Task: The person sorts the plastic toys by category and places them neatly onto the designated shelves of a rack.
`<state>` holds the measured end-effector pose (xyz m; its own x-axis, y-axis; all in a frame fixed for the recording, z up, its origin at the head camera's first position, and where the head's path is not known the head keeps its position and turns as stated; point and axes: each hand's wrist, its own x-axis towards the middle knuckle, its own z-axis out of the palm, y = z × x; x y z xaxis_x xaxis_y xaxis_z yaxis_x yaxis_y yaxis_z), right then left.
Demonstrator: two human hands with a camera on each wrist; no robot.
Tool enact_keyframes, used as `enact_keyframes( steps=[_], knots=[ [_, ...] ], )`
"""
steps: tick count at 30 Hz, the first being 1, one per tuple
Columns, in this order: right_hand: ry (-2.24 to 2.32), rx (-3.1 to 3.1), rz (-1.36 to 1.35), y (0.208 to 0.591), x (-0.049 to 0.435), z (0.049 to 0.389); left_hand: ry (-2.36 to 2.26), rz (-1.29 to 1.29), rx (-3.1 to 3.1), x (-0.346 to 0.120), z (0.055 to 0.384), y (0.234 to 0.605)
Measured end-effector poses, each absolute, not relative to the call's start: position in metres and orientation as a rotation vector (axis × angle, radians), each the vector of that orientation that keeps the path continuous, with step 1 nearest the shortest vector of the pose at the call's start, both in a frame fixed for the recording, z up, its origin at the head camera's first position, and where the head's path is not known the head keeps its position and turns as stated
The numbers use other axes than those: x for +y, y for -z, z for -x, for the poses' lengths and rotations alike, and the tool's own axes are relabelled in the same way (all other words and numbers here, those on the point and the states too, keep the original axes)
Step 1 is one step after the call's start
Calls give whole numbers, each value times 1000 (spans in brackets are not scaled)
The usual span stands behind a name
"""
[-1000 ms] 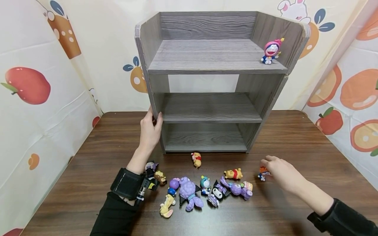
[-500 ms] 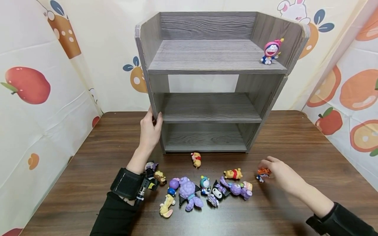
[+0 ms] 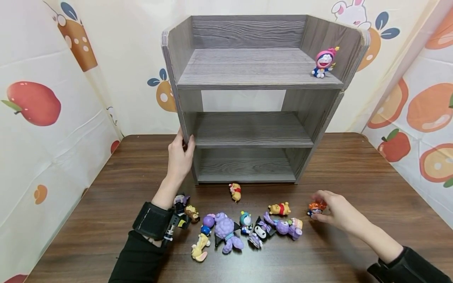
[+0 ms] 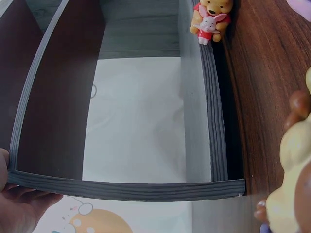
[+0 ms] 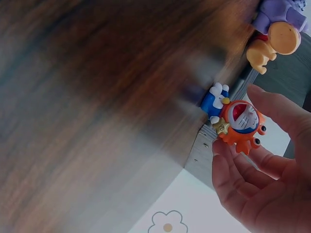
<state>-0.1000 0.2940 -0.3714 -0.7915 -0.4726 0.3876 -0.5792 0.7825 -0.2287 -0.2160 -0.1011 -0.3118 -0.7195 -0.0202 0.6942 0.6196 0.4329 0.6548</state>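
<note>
A small toy figurine (image 3: 315, 209) with an orange crab hood and blue body is at the right of the table. My right hand (image 3: 336, 210) has its thumb and fingers around the hood; in the right wrist view the figurine (image 5: 238, 116) sits between the thumb (image 5: 272, 107) and the curled fingers. My left hand (image 3: 180, 157) grips the left side panel of a grey wooden shelf (image 3: 253, 143), thumb at the front edge. In the left wrist view part of that hand (image 4: 19, 208) shows at the panel's edge.
A pink-hooded figurine (image 3: 323, 63) stands at the right of the top shelf. Several toy figurines lie before the shelf, among them a purple bear (image 3: 226, 230), a yellow bear in red (image 3: 279, 208) and another (image 3: 235, 192) close to the shelf's base. Printed cloth (image 3: 414, 118) hangs around the table.
My right hand has shifted over the crab-hood figurine, its thumb now round the near side. The figurine has turned slightly on the table. My left hand has stayed on the shelf.
</note>
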Motion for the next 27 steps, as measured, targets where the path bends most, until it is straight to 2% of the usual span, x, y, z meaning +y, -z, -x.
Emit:
enact_keyframes(
  steps=[13, 20, 27],
  knots=[
    [-629, -2678, -740, 369, 295, 100, 1300, 505, -2059, -101, 216, 312],
    [-606, -2678, -723, 347, 287, 101, 1295, 509, -2062, -102, 216, 313],
    [-557, -2588, -829, 317, 277, 104, 1298, 507, -2058, -102, 216, 313]
  ],
)
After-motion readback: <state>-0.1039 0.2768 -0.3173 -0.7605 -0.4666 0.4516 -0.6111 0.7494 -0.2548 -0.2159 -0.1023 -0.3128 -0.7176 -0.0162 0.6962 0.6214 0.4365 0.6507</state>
